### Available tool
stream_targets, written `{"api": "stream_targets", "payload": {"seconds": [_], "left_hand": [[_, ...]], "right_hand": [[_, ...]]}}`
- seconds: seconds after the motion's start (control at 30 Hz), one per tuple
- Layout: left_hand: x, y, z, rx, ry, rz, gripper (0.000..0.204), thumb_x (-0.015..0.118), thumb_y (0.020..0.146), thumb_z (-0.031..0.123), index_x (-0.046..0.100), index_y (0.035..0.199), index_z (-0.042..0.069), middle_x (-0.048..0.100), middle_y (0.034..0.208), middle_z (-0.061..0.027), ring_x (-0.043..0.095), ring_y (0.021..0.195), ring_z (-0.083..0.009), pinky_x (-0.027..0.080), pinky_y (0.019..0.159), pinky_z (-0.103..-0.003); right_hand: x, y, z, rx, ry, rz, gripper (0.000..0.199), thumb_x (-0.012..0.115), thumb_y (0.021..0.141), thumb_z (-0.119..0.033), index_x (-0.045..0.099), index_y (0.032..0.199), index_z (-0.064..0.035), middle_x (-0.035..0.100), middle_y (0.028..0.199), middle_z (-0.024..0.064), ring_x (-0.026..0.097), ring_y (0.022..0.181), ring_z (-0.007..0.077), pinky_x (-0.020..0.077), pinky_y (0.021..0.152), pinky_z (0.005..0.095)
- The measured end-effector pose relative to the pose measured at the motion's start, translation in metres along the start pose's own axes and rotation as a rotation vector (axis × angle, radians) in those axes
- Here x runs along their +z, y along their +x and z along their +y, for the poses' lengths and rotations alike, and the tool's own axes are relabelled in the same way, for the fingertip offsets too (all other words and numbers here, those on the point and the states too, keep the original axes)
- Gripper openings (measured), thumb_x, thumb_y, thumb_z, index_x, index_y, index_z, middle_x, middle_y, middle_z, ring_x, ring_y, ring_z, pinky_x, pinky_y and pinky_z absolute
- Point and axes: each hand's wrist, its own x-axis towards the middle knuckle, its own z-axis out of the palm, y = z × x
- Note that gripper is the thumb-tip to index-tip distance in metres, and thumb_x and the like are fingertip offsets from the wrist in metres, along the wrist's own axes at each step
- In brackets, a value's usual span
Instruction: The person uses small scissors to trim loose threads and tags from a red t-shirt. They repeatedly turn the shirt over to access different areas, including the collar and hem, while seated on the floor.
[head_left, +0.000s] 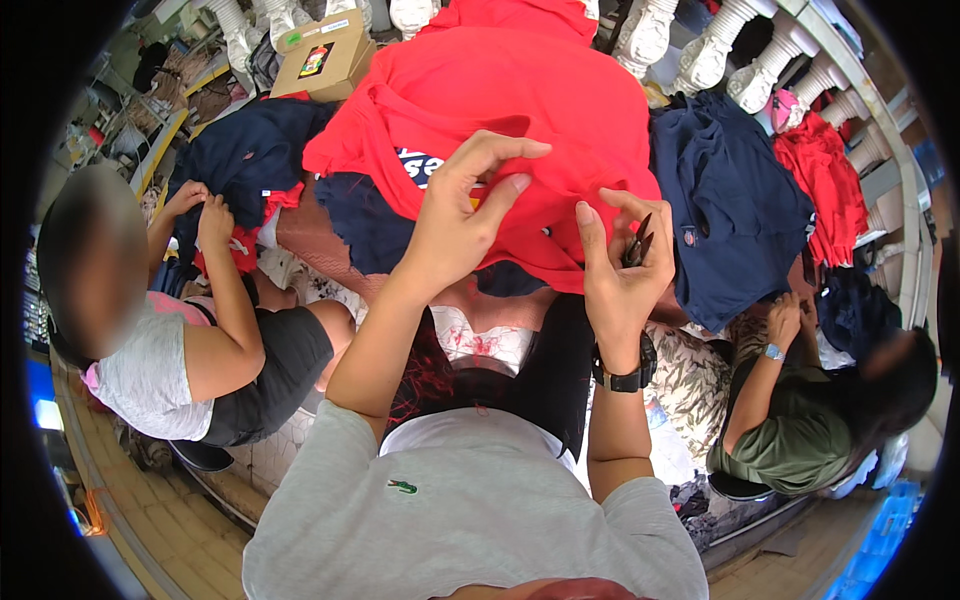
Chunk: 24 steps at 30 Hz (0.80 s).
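Both my hands are raised over a red garment (510,90) with a dark printed patch, spread in front of me. My left hand (468,205) holds nothing that I can see; its thumb and forefinger curve toward each other with a gap between. In my right hand (628,270) sits a pair of small dark thread snips (638,243), held against the palm by the curled fingers, blades pointing up. The right thumb and forefinger stand apart. A dark navy cloth (362,222) shows from under the red garment.
A person (225,350) on the left handles navy cloth (245,150). Another person (800,420) works on the right beside a navy garment (730,210) and a red one (822,180). A cardboard box (322,58) stands at the back left, before white balusters (705,55).
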Motion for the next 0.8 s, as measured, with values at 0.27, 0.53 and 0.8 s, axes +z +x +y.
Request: {"api": "stream_targets", "payload": {"seconds": [0.27, 0.53, 0.8], "left_hand": [[0.006, -0.004, 0.008, 0.092, 0.081, -0.005, 0.036, 0.06, 0.092, -0.01, 0.069, 0.124, 0.004, 0.063, 0.117, -0.0054, 0.06, 0.105, -0.0117, 0.047, 0.091, -0.025], [-0.001, -0.005, -0.001, 0.086, 0.043, 0.03, 0.038, 0.06, 0.092, -0.011, 0.067, 0.127, 0.003, 0.062, 0.12, -0.0056, 0.06, 0.105, -0.0115, 0.047, 0.091, -0.025], [-0.002, -0.004, -0.009, 0.056, -0.012, 0.032, 0.037, 0.061, 0.092, -0.011, 0.066, 0.127, 0.002, 0.062, 0.123, -0.007, 0.059, 0.111, -0.0167, 0.046, 0.098, -0.029]], "right_hand": [[0.019, 0.001, 0.002, -0.011, 0.119, -0.137, 0.01, 0.077, 0.088, -0.003, 0.07, 0.095, -0.0016, 0.059, 0.088, 0.0039, 0.048, 0.066, 0.0047, 0.0339, 0.052, 0.0227], [0.005, -0.004, -0.001, 0.187, 0.331, -0.173, 0.015, 0.066, 0.101, -0.012, 0.064, 0.094, 0.0012, 0.058, 0.085, 0.0002, 0.049, 0.072, 0.0051, 0.0385, 0.063, 0.0216], [-0.001, 0.002, 0.023, 0.298, 0.334, -0.117, 0.013, 0.065, 0.099, -0.006, 0.068, 0.11, 0.0001, 0.067, 0.096, 0.0028, 0.057, 0.087, 0.0066, 0.0437, 0.074, 0.0222]]}}
